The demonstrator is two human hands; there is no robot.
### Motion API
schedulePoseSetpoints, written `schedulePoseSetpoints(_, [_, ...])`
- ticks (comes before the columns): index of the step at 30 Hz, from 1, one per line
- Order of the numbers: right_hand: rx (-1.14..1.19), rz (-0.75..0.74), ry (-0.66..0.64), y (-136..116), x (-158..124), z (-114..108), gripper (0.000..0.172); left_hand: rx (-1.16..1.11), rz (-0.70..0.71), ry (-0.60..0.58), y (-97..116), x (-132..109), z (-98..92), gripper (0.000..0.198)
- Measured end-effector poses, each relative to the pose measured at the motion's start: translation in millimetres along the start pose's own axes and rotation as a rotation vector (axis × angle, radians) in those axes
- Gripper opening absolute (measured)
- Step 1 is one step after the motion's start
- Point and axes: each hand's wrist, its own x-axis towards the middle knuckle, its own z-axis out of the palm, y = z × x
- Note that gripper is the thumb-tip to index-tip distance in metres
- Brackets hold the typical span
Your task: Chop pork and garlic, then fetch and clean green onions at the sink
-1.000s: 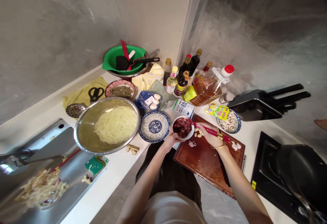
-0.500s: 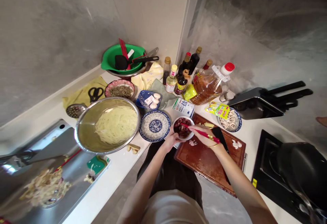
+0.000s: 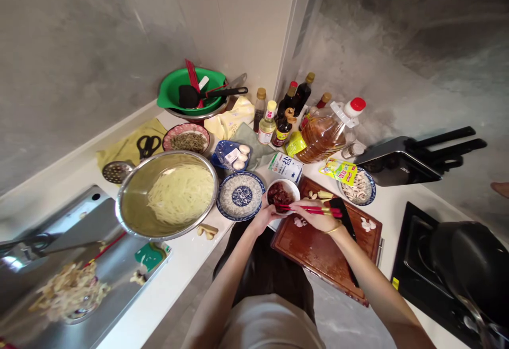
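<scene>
A small white bowl [image 3: 293, 185] of dark red meat sits at the near left corner of a wooden cutting board [image 3: 318, 248]. My left hand [image 3: 262, 216] is closed around the bowl's near side. My right hand [image 3: 314, 215] grips a pair of red chopsticks [image 3: 316, 209], which lie nearly level with their tips in the meat. A gold bangle sits on my right wrist. Garlic cloves [image 3: 320, 195] and a black-handled knife [image 3: 342, 219] lie on the board just beyond my right hand.
A steel basin of noodles [image 3: 169, 192], a blue patterned plate [image 3: 241, 195], a sink [image 3: 71, 280] with scraps, sauce and oil bottles [image 3: 324, 131], a mushroom plate [image 3: 360, 187], a black pan on the stove [image 3: 469, 269].
My right hand has moved left and nearer, and the chopsticks swung from slanting across the bowl to lying almost level. The left hand stays on the bowl.
</scene>
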Motion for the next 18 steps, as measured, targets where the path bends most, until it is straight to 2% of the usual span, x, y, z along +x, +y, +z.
schedulePoseSetpoints(2, [-0.026, -0.017, 0.018, 1, 2, -2, 0.027, 0.017, 0.027, -0.043, -1, -1, 2.5, 0.073])
schedulePoseSetpoints(5, [-0.066, -0.035, 0.180, 3, 4, -13, 0.026, 0.032, 0.038, -0.056, -2, -2, 8.4, 0.069])
schedulePoseSetpoints(7, [-0.079, -0.042, 0.238, 5, 5, -18, 0.026, 0.044, 0.033, -0.066, -1, -1, 12.5, 0.066])
schedulePoseSetpoints(9, [-0.089, -0.067, 0.238, 5, 7, -17, 0.027, 0.054, 0.023, -0.065, 0, 0, 15.6, 0.066])
schedulePoseSetpoints(14, [-0.102, -0.058, 0.072, 6, 6, -8, 0.027, 0.034, 0.009, -0.062, -3, 4, 17.6, 0.067])
schedulePoseSetpoints(15, [-0.109, -0.035, 0.086, 7, 4, -11, 0.027, 0.030, 0.019, -0.053, -5, 5, 17.1, 0.068])
schedulePoseSetpoints(18, [-0.157, 0.023, 0.239, 13, 1, -22, 0.029, 0.020, 0.051, -0.020, -8, 9, 15.5, 0.069])
